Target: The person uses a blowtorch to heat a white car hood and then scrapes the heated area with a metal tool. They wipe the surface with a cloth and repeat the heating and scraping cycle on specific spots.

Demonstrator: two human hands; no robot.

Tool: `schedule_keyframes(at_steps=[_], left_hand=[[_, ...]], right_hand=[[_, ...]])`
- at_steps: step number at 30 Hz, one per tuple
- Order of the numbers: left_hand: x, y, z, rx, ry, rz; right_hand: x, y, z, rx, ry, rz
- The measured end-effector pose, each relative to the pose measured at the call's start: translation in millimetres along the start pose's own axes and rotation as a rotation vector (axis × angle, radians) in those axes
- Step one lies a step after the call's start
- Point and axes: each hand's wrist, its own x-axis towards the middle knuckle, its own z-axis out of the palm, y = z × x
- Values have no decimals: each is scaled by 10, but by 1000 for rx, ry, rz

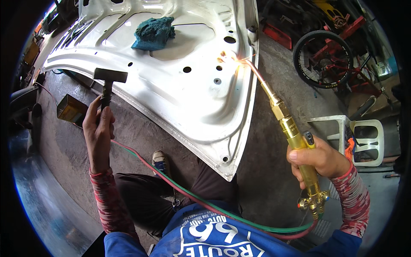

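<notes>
My right hand is wrapped round the brass body of a gas torch. Its bent copper tip points up and left, and a bright flame plays on the white car hood near its right edge. From the torch's valve end, a red and a green hose run left across my lap. My left hand grips the handle of a dark hammer, raised upright just off the hood's left edge. A bunched teal rag lies on the hood's inner panel.
A bicycle wheel with red metal parts stands at the upper right. Below it is a white plastic chair with an orange cloth. A square tin can sits on the floor at left, beside a pale curved panel.
</notes>
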Motion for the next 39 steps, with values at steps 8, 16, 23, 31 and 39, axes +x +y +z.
schedule_keyframes(at_steps=[8,16,23,31,39], left_hand=[[-12,-266,25,-180,73,8],[27,-314,1,-192,162,-12],[56,-372,-48,-190,170,1],[93,-421,-61,-147,145,31],[100,-415,-72,-160,186,22]], right_hand=[[-84,-134,21,-19,54,-14],[-38,-250,29,-37,42,32],[-14,-286,62,-23,60,26],[1,-341,72,-51,84,55],[24,-371,98,-74,77,46]])
